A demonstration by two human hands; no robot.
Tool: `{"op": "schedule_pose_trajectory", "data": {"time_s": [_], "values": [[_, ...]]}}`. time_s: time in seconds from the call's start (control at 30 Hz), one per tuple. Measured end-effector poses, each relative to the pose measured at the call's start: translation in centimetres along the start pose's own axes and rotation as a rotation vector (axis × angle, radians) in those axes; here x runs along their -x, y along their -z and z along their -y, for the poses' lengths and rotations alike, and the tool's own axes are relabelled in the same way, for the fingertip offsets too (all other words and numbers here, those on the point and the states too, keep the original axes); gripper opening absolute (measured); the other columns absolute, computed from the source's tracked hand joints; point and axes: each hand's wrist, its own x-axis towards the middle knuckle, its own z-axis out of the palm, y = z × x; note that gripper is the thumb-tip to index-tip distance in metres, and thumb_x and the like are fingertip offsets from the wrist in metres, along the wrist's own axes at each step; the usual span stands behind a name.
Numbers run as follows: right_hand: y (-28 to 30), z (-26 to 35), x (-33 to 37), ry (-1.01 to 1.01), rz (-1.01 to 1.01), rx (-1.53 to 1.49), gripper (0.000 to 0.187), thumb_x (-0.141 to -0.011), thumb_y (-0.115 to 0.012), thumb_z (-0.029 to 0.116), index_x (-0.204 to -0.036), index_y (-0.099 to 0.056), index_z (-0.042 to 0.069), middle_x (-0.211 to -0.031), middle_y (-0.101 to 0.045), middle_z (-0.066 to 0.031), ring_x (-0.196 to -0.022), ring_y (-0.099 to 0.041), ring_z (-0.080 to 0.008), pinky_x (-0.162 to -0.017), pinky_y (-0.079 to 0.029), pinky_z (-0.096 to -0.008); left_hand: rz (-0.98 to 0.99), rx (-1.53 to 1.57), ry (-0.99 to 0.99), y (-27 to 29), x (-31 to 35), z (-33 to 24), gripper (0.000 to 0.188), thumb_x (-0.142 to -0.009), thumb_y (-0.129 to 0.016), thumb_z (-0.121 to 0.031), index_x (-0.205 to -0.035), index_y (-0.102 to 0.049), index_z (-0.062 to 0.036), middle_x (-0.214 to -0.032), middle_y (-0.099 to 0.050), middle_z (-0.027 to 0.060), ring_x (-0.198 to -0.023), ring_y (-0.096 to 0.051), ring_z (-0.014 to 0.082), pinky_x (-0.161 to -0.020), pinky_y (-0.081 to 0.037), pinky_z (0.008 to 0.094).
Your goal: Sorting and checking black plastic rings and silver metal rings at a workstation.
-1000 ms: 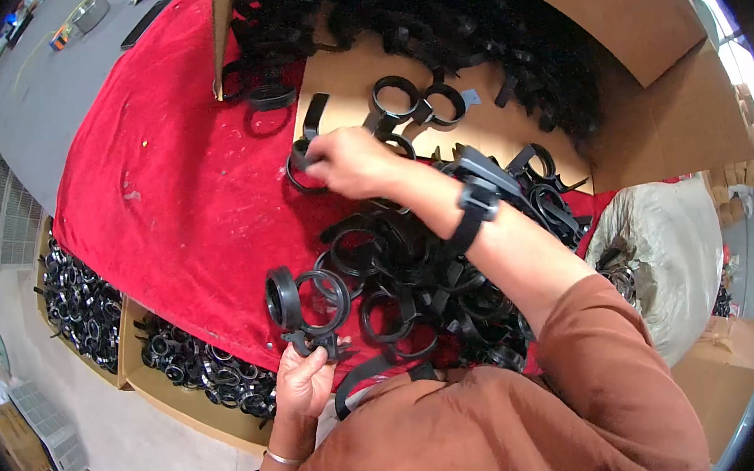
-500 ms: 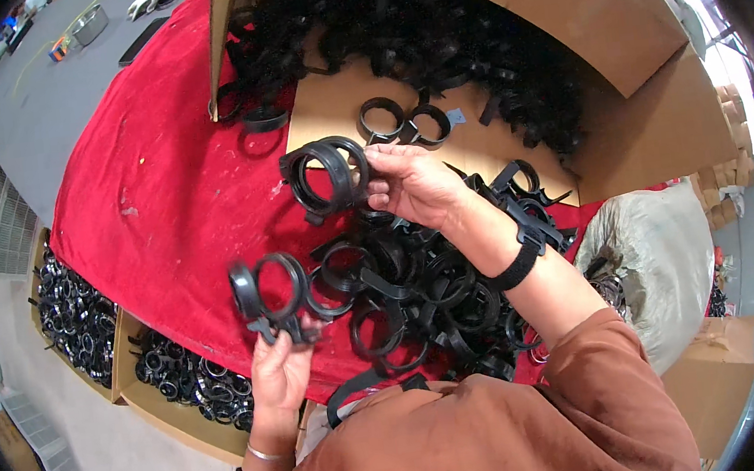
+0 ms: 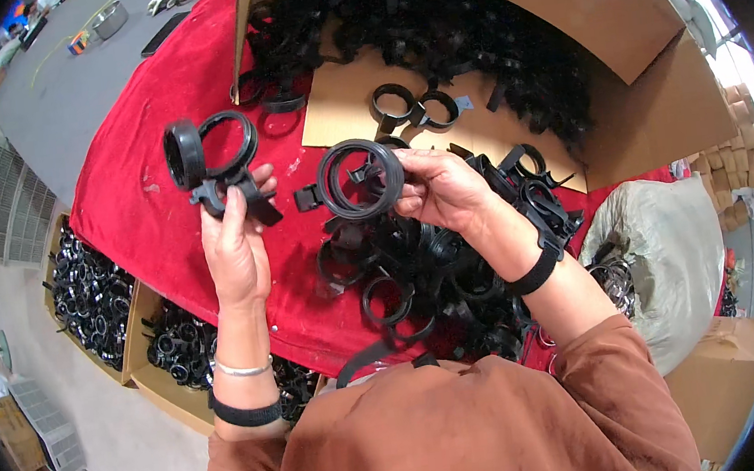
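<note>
Left hand (image 3: 235,249) grips a ring pair (image 3: 188,154) above the red cloth (image 3: 150,230); right hand (image 3: 447,188) pinches another ring (image 3: 392,180) over the pile (image 3: 467,272), the forearm (image 3: 514,242) hiding part; behind, an open carton (image 3: 657,131) holds more, seemingly tangled, though dark; bag (image 3: 668,244) stands right, ring-filled bin (image 3: 170,396) lower left

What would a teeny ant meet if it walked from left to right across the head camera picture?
Leftmost heap of black ring-shaped parts → left hand → black ring-shaped part held up near the middle → right hand → pale sack.
</note>
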Motion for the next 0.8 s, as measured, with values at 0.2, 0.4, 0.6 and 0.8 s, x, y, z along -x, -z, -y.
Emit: {"op": "schedule_pose_trajectory", "data": {"time_s": [0.2, 0.4, 0.6, 0.8], "values": [[0.5, -0.8, 1.6, -0.021, -0.012, -0.045, 0.016, -0.093, -0.046, 0.016, -0.095, -0.057, 0.004, -0.073, -0.058, -0.0012, -0.049, -0.036, -0.0036, -0.047, -0.038, -0.0204, 0.084, -0.328, -0.098, -1.9, -0.1, 0.6, 0.018, -0.095, -0.047, -0.017, -0.107, -0.046, -0.0041, -0.094, -0.065, 0.0121, -0.091, -0.060, 0.0152, -0.085, -0.044, 0.0306], [-0.1, -1.9, 2.1, -0.025, 0.004, -0.080, 0.018, -0.093, -0.047, 0.016, -0.097, -0.057, 0.002, -0.072, -0.057, -0.0001, -0.050, -0.037, -0.0027, -0.051, -0.039, -0.0193, -0.045, -0.228, -0.051, -2.6, 0.5, 4.6, 0.017, -0.092, -0.050, -0.009, -0.104, -0.042, -0.0017, -0.089, -0.058, 0.0087, -0.075, -0.062, 0.0169, -0.074, -0.050, 0.0288], [-0.6, -1.9, 3.0, 0.016, -0.086, -0.027, 0.017, -0.093, -0.048, 0.016, -0.096, -0.058, 0.002, -0.071, -0.056, 0.0012, -0.051, -0.038, -0.0028, -0.051, -0.040, -0.0194, -0.109, -0.160, -0.036, -1.3, 0.0, 6.1, 0.018, -0.091, -0.052, -0.012, -0.102, -0.043, -0.0010, -0.083, -0.062, 0.0099, -0.075, -0.063, 0.0178, -0.074, -0.051, 0.0303], [1.2, -1.1, 4.2, -0.048, -0.112, 0.021, 0.018, -0.093, -0.049, 0.017, -0.096, -0.059, 0.003, -0.070, -0.056, 0.0007, -0.049, -0.037, -0.0028, -0.047, -0.038, -0.0197, -0.109, -0.142, 0.008, 0.1, 0.1, 7.5, 0.013, -0.091, -0.052, -0.014, -0.095, -0.048, -0.0014, -0.079, -0.064, 0.0100, -0.072, -0.063, 0.0175, -0.073, -0.051, 0.0310]]}}
